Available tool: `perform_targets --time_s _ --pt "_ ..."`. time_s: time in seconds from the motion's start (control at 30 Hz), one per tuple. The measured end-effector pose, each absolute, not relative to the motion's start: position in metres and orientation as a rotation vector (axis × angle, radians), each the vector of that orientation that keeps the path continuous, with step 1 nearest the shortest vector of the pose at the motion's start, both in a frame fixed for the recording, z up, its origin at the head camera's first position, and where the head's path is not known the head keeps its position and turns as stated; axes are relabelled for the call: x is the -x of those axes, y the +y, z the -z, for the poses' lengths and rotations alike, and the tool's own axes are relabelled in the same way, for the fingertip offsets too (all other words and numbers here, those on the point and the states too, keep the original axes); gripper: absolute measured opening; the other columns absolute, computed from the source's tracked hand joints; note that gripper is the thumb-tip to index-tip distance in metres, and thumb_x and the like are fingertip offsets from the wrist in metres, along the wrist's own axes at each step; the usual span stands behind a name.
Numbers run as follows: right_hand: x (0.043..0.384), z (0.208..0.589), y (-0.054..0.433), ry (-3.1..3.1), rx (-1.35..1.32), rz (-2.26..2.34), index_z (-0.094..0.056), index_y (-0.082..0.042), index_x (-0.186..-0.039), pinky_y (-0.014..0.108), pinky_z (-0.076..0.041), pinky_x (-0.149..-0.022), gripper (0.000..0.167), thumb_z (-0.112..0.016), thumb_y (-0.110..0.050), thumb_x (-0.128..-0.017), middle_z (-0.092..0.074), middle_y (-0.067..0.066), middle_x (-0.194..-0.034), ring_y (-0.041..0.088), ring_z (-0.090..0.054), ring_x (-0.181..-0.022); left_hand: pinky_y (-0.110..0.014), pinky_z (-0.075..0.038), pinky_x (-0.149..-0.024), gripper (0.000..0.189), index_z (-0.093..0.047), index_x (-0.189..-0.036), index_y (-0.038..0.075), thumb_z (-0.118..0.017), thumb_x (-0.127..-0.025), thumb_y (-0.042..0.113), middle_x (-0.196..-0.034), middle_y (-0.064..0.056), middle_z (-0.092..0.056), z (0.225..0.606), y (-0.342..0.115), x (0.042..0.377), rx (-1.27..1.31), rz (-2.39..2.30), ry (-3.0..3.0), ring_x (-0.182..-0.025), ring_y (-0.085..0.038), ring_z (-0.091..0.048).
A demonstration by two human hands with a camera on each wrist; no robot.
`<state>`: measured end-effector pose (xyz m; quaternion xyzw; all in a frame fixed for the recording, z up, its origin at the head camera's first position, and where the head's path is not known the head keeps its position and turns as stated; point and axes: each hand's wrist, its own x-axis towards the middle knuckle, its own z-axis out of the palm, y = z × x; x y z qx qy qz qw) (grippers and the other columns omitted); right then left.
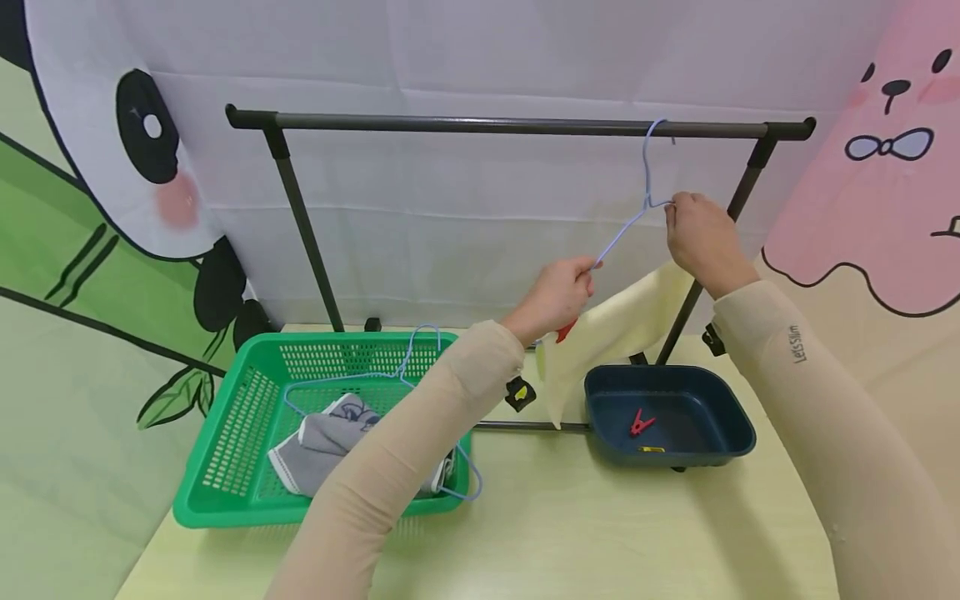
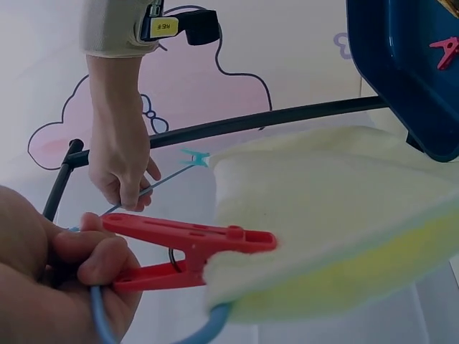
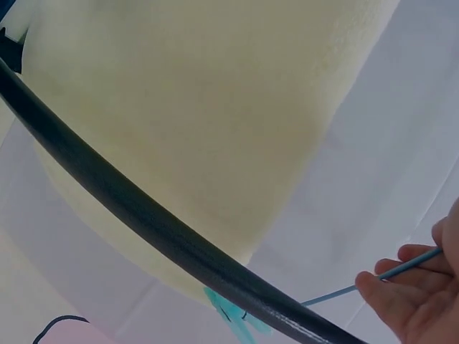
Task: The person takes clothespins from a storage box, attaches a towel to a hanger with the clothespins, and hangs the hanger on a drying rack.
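A light blue hanger (image 1: 647, 171) hooks over the dark rack bar, one shoulder sloping down to the left. My left hand (image 1: 553, 293) grips that lower shoulder, beside a red clothespin (image 2: 188, 247) that pinches a corner of a pale yellow cloth (image 1: 622, 325). On the hanger's other shoulder my right hand (image 1: 703, 240) pinches the thin rod, seen also in the right wrist view as fingers (image 3: 394, 304). A teal clothespin (image 2: 195, 158) clips the cloth's other corner. The cloth hangs below the hanger, partly behind the right hand and the rack's post.
The dark rack (image 1: 465, 125) stands at the back of the table (image 1: 570, 533). A green basket (image 1: 225, 425) on the left holds a grey cloth (image 1: 330, 442) and another blue hanger (image 1: 345, 377). At right, a dark blue basin (image 1: 712, 417) contains red (image 1: 641, 423) and yellow (image 1: 651, 450) clothespins.
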<state>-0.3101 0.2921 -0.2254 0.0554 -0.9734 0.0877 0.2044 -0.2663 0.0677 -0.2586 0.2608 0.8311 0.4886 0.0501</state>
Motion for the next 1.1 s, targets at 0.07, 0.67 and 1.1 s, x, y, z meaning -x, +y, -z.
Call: perform_targets --time_s 0.07,0.67,1.1 --pt "0.31 0.226 0.292 -2.692 -0.151 -0.258 -0.047 0.012 -0.119 0.06 -0.039 -0.087 0.042 -0.024 -0.02 -0.104 -0.051 0.032 -0.113 0.049 -0.05 -0.102 -0.023 -0.028 -0.038 0.034 -0.052 -0.132 0.004 -0.035 -0.103 0.008 -0.08 -0.003 -0.052 0.259 0.07 0.267 -0.812 -1.475 2.539 -0.039 -0.01 -0.03" --pt "0.309 0.228 0.296 -2.545 -0.181 -0.218 -0.049 0.01 -0.124 0.059 -0.046 -0.075 0.036 -0.032 -0.014 -0.103 -0.052 0.031 -0.121 0.05 -0.056 -0.094 -0.023 -0.031 -0.036 0.036 -0.05 -0.135 0.008 -0.033 -0.103 0.009 -0.082 -0.004 -0.056 0.255 0.087 0.272 -0.795 -1.401 2.571 -0.038 -0.01 -0.033" --pt "0.304 0.233 0.303 -2.476 -0.133 -0.178 -0.051 0.012 -0.119 0.058 -0.046 -0.072 0.032 -0.035 -0.01 -0.101 -0.053 0.031 -0.119 0.05 -0.056 -0.093 -0.025 -0.031 -0.036 0.038 -0.046 -0.139 0.011 -0.032 -0.104 0.011 -0.09 -0.004 -0.057 0.252 0.103 0.27 -0.76 -1.394 2.484 -0.038 -0.012 -0.033"
